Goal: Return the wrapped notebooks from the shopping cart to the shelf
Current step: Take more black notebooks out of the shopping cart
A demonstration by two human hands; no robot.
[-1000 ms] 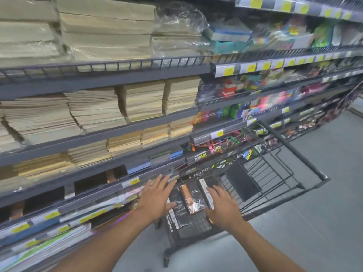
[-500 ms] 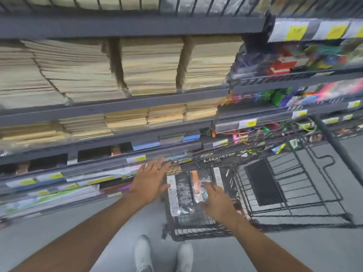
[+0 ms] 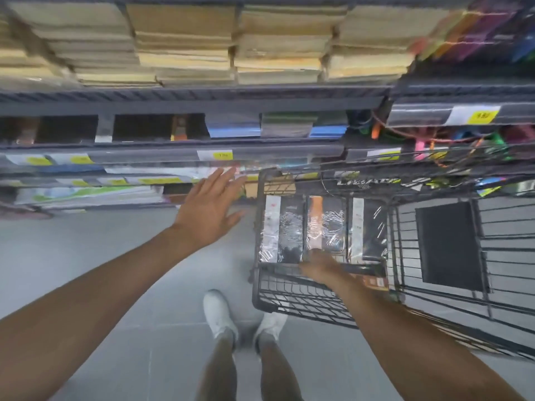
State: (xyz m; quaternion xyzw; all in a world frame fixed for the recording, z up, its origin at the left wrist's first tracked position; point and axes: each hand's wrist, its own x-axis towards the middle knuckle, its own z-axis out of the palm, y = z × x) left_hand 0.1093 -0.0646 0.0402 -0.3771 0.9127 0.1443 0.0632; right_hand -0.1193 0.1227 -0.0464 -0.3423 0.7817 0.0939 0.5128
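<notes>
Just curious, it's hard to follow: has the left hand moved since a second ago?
Yes. The left hand has shifted leftward, from over the wrapped notebooks to outside the left rim of the shopping cart.

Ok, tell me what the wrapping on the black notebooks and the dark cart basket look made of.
Wrapping on the black notebooks: clear plastic film, glossy, by its crinkled white glints. Dark cart basket: thin metal wire, likely coated matt black; blur leaves the finish open.
</notes>
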